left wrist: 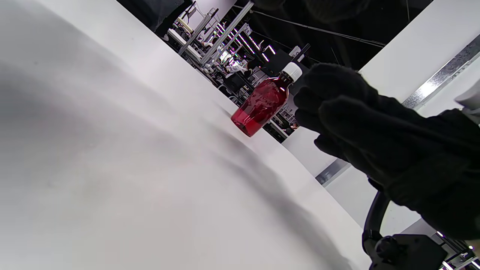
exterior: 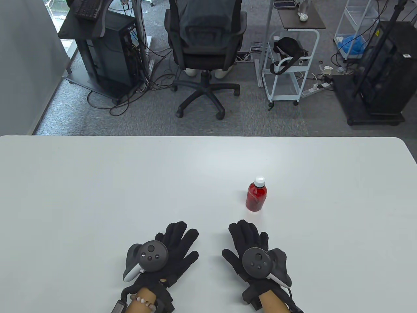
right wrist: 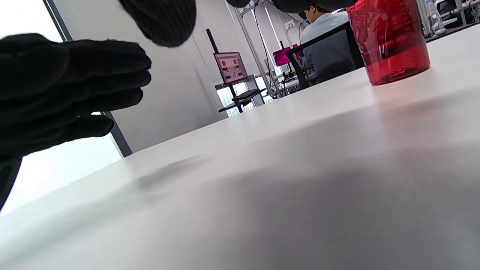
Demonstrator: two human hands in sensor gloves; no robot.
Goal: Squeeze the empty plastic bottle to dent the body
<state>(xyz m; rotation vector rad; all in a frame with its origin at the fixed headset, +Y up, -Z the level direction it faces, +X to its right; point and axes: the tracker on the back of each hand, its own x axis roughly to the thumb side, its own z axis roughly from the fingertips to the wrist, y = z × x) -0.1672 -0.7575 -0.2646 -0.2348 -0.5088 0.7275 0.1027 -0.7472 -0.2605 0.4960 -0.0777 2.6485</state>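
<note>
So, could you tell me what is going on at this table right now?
Nothing is being handled yet. A red plastic bottle with a white cap stands upright on the white table, undented. The left hand and right hand lie open near the table's front edge, the right one nearer the bottle, neither touching it.

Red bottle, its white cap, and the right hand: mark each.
Red bottle [exterior: 256, 198], table view, middle of its body.
White cap [exterior: 259, 180], table view, its top.
Right hand [exterior: 252, 247], table view, back of the glove.

A translucent red bottle [exterior: 256, 196] with a white cap [exterior: 259, 180] stands on a plain white table [exterior: 130, 182]; gloves are black.
</note>
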